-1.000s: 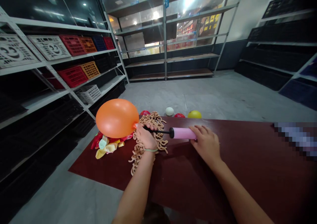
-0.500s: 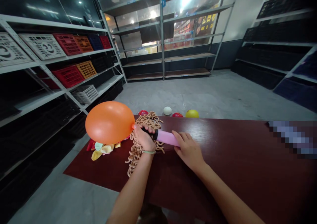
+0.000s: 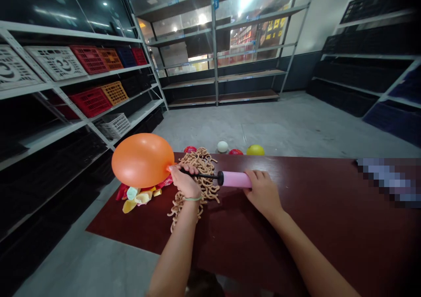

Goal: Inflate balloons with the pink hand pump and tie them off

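An inflated orange balloon hangs over the table's left part, its neck at the fingers of my left hand. Those fingers are closed round the black end of a balloon pump and pinch the balloon's neck. My right hand is wrapped round the far end of the pump's pink barrel. Between the hands, the thin black rod shows, drawn out of the barrel. Under the pump lies a heap of tan, cord-like strands. Limp balloons in several colours lie beneath the orange one.
A dark red table spans the front. Beyond its far edge are a white balloon, a yellow balloon and red ones. Shelves with plastic crates stand left; a blurred-out object lies at right.
My hands have moved apart: the right went right with the pink barrel, the left slightly left with the balloon. The pump's black rod now shows between them.
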`<action>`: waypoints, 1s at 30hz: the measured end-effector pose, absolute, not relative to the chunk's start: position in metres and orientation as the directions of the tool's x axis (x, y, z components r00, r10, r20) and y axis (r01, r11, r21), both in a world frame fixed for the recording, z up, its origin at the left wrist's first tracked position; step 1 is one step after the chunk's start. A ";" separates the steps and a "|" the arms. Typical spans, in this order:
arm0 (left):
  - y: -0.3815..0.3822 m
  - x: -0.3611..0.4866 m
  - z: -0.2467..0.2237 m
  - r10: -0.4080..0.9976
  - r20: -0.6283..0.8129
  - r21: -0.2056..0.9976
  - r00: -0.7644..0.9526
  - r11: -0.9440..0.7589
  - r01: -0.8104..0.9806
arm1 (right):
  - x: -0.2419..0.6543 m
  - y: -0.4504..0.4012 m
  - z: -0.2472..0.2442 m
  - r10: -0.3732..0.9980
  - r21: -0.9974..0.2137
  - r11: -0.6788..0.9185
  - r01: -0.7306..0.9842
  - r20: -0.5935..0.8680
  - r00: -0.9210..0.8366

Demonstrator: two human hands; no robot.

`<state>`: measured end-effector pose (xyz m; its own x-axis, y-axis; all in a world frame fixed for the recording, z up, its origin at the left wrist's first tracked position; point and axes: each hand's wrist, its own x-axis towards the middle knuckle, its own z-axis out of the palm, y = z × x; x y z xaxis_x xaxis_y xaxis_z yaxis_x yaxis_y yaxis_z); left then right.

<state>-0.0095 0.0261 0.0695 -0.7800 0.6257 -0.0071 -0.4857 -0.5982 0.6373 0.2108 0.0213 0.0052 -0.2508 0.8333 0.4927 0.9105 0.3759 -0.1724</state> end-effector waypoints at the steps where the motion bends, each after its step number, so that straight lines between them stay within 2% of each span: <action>1: 0.026 -0.006 0.068 0.640 -0.012 0.642 -0.769 -0.584 -0.496 | 0.206 0.018 0.005 0.835 -0.179 0.401 0.898 0.475 -0.278; 5: 0.028 0.011 0.058 0.704 0.030 0.660 -0.710 -0.547 -0.515 | 0.189 0.008 0.003 0.812 -0.191 0.486 0.852 0.459 -0.360; 8: 0.029 0.021 0.052 0.721 0.068 0.672 -0.689 -0.543 -0.503 | 0.191 0.010 0.001 0.797 -0.147 0.507 0.849 0.454 -0.398; 12: 0.027 0.021 0.055 0.727 0.103 0.673 -0.679 -0.554 -0.491 | 0.209 0.021 0.001 0.817 -0.107 0.432 0.895 0.468 -0.338; 17: 0.026 -0.001 0.065 0.672 0.091 0.646 -0.735 -0.601 -0.470 | 0.230 0.033 0.003 0.830 -0.129 0.386 0.913 0.481 -0.283; 23: 0.026 -0.006 0.068 0.627 -0.031 0.648 -0.778 -0.581 -0.494 | 0.208 0.018 0.007 0.811 -0.162 0.487 0.858 0.449 -0.375; 30: 0.022 0.023 0.060 0.711 0.045 0.675 -0.702 -0.540 -0.503 | 0.198 0.010 0.003 0.744 -0.204 0.617 0.760 0.464 -0.481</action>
